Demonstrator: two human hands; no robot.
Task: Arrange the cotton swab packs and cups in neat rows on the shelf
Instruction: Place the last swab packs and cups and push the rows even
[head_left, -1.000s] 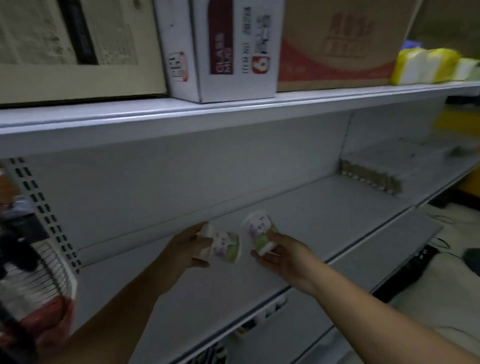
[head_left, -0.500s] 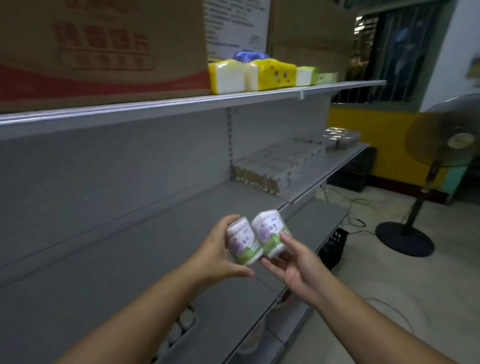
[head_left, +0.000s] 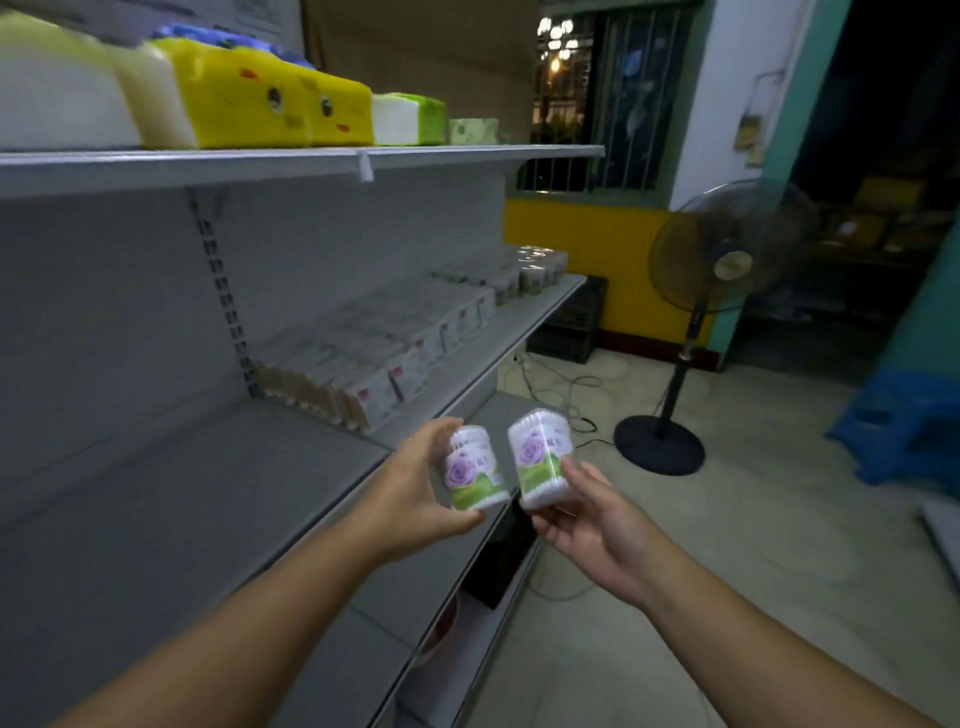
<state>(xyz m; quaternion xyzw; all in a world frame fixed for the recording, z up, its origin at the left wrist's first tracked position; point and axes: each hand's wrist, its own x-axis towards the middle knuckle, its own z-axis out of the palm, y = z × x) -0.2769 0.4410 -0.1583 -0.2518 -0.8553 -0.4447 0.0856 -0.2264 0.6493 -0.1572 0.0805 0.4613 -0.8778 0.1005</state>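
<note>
Hovering just in front of the middle shelf (head_left: 208, 493), two cotton swab cups were held side by side, close together but not touching, both slightly tilted. The left cup (head_left: 470, 475) was enclosed by the left hand (head_left: 410, 499), whose grip was closed round its side with the thumb under the base. The right cup (head_left: 540, 462) was cradled from below by the right hand (head_left: 592, 519), whose grip was only half closed, with the fingers curled under the base. Neither cup had yet been set on the shelf.

Farther along the shelf a row of swab packs (head_left: 374, 358) was laid out, and a blurred cluster of cups (head_left: 540, 265) was seen at its far end. Above the shelf tissue packs (head_left: 234, 104) were lined up; beyond its far end a standing fan (head_left: 727, 270) was placed on the floor (head_left: 779, 545).

The shallower hold on the right cup was judged the weak point: if it were jolted, the cup could be dropped past the shelf's edge. A tilted cup could also be toppled when set down, and neighbouring cups could be knocked over when it is placed beside them.
</note>
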